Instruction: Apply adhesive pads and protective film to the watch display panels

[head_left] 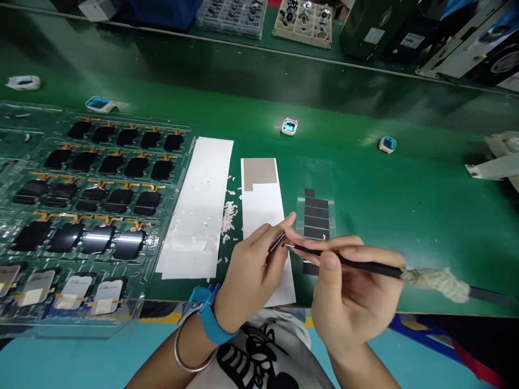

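I'm seeing a tray (pixel 77 330) left on the bench (pixel 425 216), then paper (pixel 200 200), then a sheet (pixel 261 205), film strip (pixel 317 173) right; four watch cases (pixel 289 127) spread across the far side.

The table (pixel 438 216) is green, smooth and a bit shiny. Light makes soft, pale spots on it. Across the back runs a long green shelf (pixel 267 40) with a thin, pale edge. A big blue bin (pixel 162 12) sits up there on the left side, and a dark green box (pixel 371 27) is on the right. The floor (pixel 93 362) is light blue. A yellow strip (pixel 162 317) shows by the near edge of the table. Low on the right is a blue bar (pixel 425 337).
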The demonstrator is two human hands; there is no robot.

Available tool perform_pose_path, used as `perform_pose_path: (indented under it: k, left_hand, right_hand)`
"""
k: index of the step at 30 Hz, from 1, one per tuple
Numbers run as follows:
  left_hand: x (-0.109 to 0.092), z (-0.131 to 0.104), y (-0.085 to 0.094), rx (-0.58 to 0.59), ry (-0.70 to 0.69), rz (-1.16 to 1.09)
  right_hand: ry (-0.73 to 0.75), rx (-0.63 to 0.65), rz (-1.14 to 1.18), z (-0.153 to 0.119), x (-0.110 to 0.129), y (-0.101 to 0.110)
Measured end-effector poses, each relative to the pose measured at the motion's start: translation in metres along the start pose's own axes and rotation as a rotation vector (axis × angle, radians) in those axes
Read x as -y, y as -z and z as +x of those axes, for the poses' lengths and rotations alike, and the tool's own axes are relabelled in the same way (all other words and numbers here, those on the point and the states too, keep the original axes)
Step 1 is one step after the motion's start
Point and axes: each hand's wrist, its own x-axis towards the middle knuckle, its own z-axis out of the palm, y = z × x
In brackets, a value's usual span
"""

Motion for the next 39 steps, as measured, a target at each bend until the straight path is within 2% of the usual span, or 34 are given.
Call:
perform_pose_path:
  k: [5, 16, 26, 39]
  left_hand:
    - [0.001, -0.001, 0.000, 0.052, -0.002, -0.061]
    - [0.003, -0.002, 0.000, 0.064, -0.037, -0.141]
    - [0.003, -0.002, 0.000, 0.064, -0.015, -0.150]
    - [0.003, -0.002, 0.000, 0.064, 0.008, -0.075]
  right_hand:
    - [0.165, -0.005, -0.011, 0.000, -0.014, -0.002]
    - [0.174, -0.017, -0.053, -0.002, -0.021, 0.001]
    - [0.103, -0.022, 0.016, -0.002, -0.021, 0.001]
    - [0.100, -0.017, 0.000, -0.003, -0.024, 0.003]
